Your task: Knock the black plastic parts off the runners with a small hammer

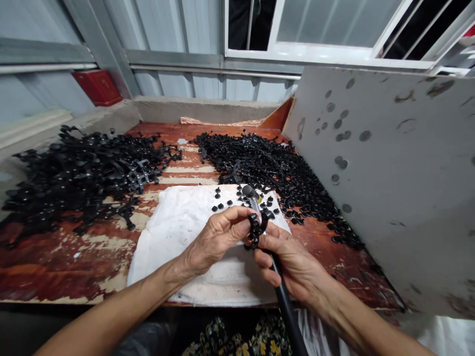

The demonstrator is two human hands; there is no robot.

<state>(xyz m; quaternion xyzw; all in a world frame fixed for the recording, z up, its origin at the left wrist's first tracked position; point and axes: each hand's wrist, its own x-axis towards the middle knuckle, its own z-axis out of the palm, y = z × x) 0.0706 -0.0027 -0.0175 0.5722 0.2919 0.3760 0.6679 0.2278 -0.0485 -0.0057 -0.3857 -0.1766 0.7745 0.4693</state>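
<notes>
Between my two hands, above the white cloth (174, 237), is a small black plastic part (255, 231) with curved arms and round ends. My left hand (217, 235) pinches its left side between thumb and fingers. My right hand (293, 259) is closed around a hammer (285, 301) with a long black handle, while its thumb and forefinger hold the right side of the part. The hammer's dark head (249, 191) and shiny neck point away from me. Several small black round caps (220, 205) lie on the cloth just beyond my hands.
A heap of black plastic strips (85, 173) covers the table's left side. A pile of small black parts (267, 163) spreads along a spotted white board (401, 173) on the right. The worn red-brown tabletop (55, 272) ends close to me. A red box (97, 88) stands at back left.
</notes>
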